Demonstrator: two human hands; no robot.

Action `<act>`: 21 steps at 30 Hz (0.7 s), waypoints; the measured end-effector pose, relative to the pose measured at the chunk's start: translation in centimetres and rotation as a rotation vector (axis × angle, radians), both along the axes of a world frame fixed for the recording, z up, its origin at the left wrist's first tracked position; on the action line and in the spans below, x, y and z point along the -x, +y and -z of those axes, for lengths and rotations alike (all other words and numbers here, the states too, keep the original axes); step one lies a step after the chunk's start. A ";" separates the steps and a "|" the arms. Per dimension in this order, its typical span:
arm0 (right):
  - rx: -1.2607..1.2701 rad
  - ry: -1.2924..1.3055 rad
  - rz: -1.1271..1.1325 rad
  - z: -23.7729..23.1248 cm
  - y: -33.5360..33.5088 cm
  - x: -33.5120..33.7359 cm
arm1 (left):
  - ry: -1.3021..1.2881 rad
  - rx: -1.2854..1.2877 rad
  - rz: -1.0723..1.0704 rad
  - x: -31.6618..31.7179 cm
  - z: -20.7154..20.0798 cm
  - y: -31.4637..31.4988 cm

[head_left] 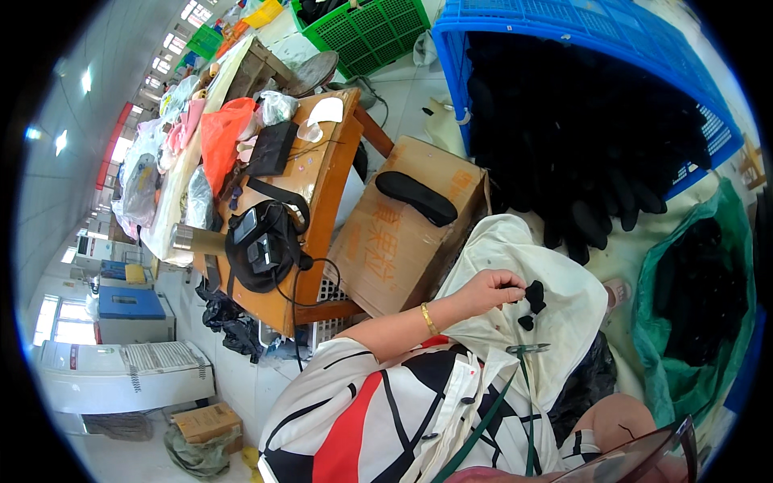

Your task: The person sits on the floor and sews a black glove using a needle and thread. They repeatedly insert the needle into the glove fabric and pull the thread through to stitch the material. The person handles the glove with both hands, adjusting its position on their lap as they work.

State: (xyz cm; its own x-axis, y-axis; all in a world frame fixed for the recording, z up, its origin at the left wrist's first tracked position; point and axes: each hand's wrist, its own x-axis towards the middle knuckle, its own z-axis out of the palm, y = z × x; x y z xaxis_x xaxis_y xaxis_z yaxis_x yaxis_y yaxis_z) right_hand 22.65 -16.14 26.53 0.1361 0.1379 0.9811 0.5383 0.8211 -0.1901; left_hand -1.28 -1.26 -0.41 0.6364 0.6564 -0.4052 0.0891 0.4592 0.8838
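My left hand (489,293), with a gold bracelet at the wrist, reaches over the white cloth (495,249) on my lap. Its fingers are closed in a pinch at the edge of a small black piece (534,296); its exact kind does not show. Just below lies another black scrap (526,323). Nearer my body, small thread snips (527,348) rest on the cloth, by a green cord (491,419). At the lower right, a bent bare limb (616,423) shows beside a patterned sleeve, but no right hand is visible. A black shoe sole (416,198) lies on a cardboard box (362,253).
A tilted blue crate (580,22) spills many black soles (588,221). On the right stands a green sack (656,354) with black pieces inside. To the left, a wooden table (322,185) carries a black bag (262,245). A green crate (366,36) sits behind.
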 end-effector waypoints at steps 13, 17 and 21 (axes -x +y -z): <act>1.356 0.246 -0.086 18.4 6.5 -0.5 | 0.164 -0.998 0.070 0.9 -4.3 2.5; 1.387 0.026 -0.233 20.8 5.9 1.1 | 0.127 -1.258 0.227 -0.5 -5.0 3.1; 1.393 -0.103 -0.248 21.3 6.2 1.8 | 0.094 -1.306 0.257 -0.8 -5.7 2.6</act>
State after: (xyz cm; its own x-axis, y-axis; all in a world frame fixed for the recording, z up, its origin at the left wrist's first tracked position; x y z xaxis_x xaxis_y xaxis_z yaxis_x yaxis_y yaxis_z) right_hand 20.85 -9.91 5.19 -0.0966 0.9949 0.0287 0.4707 0.0711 -0.8794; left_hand -0.48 1.39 5.28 0.8044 0.4601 0.3758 0.1292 -0.7529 0.6454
